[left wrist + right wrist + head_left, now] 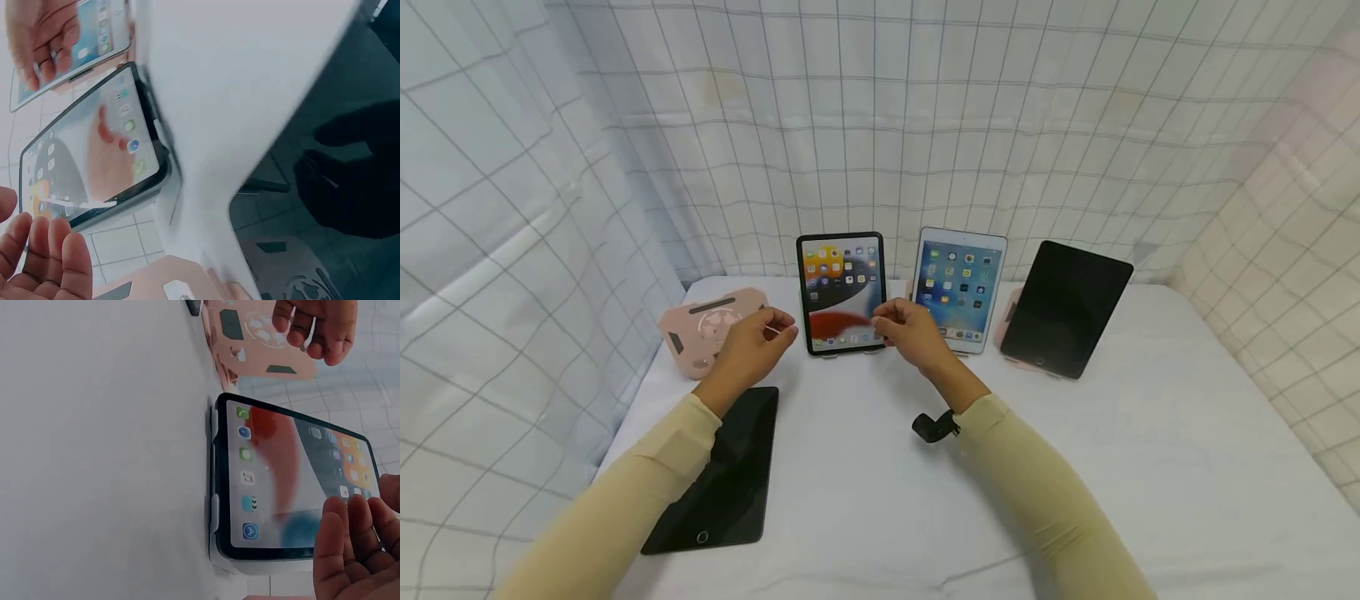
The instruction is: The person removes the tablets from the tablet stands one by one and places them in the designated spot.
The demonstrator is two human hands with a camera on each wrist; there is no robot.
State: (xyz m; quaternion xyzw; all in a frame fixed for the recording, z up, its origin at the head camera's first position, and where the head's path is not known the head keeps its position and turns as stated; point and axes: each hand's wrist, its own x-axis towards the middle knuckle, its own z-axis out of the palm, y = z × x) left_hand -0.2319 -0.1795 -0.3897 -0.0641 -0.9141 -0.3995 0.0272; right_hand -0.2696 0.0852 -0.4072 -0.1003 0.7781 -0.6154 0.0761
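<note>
Both hands (pixel 752 342) open, holding nothing.

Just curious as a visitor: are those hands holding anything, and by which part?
Nothing is held. The left hand and right hand hover with loose fingers on either side of the black-framed tablet, apart from it.

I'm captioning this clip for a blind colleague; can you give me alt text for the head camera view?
Two hands, the left hand and right hand, hover either side of a lit black-framed tablet propped upright on a white table. Beside it stand a lit white tablet and a dark tablet; an empty pink stand and a flat dark tablet sit left.
</note>
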